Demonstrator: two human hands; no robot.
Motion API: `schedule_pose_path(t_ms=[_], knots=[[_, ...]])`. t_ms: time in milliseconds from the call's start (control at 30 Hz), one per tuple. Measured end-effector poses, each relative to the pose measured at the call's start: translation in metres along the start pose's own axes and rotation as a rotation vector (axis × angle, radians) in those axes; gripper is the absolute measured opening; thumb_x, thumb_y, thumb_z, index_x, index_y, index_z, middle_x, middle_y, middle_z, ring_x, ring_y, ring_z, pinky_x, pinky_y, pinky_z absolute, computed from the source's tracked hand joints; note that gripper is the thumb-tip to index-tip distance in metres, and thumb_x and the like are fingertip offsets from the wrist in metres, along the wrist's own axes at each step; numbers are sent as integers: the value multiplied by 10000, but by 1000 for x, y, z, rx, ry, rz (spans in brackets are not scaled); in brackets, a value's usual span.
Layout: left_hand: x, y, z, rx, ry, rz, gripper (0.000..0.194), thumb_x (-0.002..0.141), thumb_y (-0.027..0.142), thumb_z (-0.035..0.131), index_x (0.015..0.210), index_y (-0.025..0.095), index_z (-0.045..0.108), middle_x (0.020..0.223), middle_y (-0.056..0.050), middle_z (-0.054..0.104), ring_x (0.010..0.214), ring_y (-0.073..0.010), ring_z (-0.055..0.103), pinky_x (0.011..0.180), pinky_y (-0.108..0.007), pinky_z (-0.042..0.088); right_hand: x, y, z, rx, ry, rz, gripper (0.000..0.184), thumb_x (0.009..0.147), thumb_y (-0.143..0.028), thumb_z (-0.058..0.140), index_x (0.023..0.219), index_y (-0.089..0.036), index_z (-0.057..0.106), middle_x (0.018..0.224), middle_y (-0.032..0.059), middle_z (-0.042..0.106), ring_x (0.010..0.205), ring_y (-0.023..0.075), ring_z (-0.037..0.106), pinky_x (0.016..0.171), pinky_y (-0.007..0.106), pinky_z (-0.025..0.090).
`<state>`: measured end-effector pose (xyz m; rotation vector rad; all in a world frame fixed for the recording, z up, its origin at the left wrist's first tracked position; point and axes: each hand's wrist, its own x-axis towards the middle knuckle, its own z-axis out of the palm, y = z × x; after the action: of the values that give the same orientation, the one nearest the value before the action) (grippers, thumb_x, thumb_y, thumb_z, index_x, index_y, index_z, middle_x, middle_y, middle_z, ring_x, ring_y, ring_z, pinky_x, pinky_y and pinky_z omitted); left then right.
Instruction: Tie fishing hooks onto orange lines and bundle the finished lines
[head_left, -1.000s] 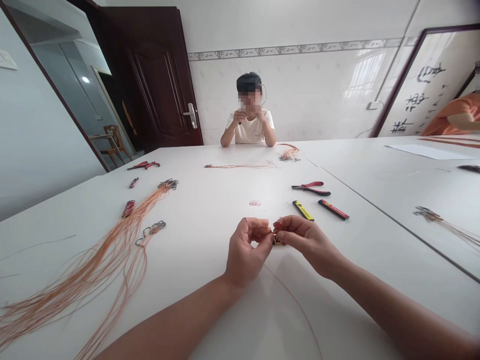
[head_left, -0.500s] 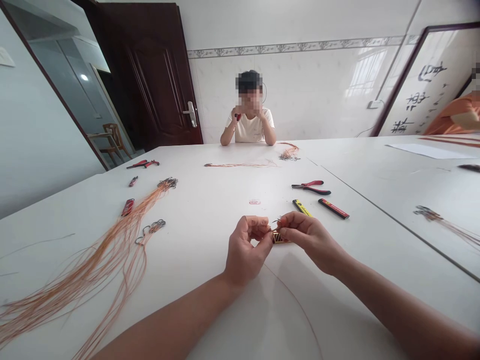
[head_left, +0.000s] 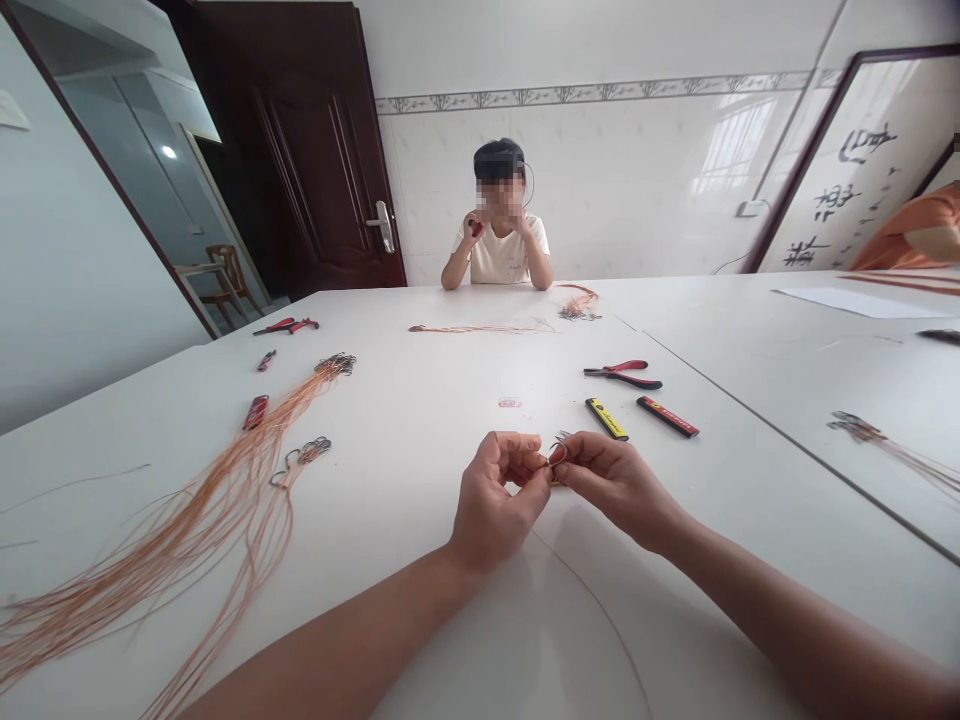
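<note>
My left hand (head_left: 496, 500) is closed, its thumb and forefinger pinching a fishing line (head_left: 604, 612) close to a hook. The thin orange line runs down from this hand over the tabletop. Touching it from the other side, my right hand (head_left: 619, 490) is closed in a pinch on the curved metal fish hook (head_left: 558, 455). The fingertips hide most of the hook's shank and any knot. Under the hands, a small gold-and-dark object is mostly covered. Just beyond them lie a yellow lighter-like case (head_left: 606, 419) and a red one (head_left: 667, 417).
Red-handled pliers (head_left: 626, 375) lie ahead. To the left are a large bundle of hooks (head_left: 335, 365) on orange lines, a smaller bundle (head_left: 311, 452) and a red lighter (head_left: 256, 412). More hooks (head_left: 856, 427) lie right. A co-worker (head_left: 501, 245) sits across the white table (head_left: 420, 420).
My right hand has turned slightly, and the hook's bend now shows between the fingertips. The gold-and-dark object beneath is more covered. My left hand has barely moved.
</note>
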<state>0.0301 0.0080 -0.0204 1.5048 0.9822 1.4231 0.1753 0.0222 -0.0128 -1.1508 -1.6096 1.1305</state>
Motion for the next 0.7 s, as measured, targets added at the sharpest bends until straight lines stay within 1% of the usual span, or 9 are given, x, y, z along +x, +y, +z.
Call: schedule_pose_path(t_ms=[200,400,500,600,700], knots=[[0,0,0,21,2,0,203,705,184,578,893,189,504,778,-15,558,712,-121,541,668,-283,468,1,2,0,11,31,-16,92,709,-255,517,735,-184,570,698,8,586,683,146,547,656,299,436],[0,1,0,10,8,5,194,703,186,578,885,192,510,770,-13,555,721,-124,546,680,-285,469,1,0,0,158,-78,-15,83,741,-238,487,744,-177,544,713,0,548,722,131,542,708,296,438],[1,0,-1,33,10,14,185,708,190,574,883,195,517,779,-18,557,730,-128,544,692,-294,470,0,-2,0,177,-98,0,88,733,-242,502,766,-173,545,733,6,554,725,130,539,711,298,438],[0,-1,-1,40,11,15,194,704,190,579,889,198,521,791,-23,561,748,-135,551,703,-301,470,0,-2,0,144,-66,7,116,714,-276,533,761,-172,558,722,13,565,709,141,542,672,299,438],[0,-1,-1,50,-7,26,222,699,169,580,910,199,517,784,-18,559,757,-135,549,722,-307,462,0,-1,1,64,15,13,96,696,-272,543,714,-179,559,670,6,565,671,146,536,634,296,433]])
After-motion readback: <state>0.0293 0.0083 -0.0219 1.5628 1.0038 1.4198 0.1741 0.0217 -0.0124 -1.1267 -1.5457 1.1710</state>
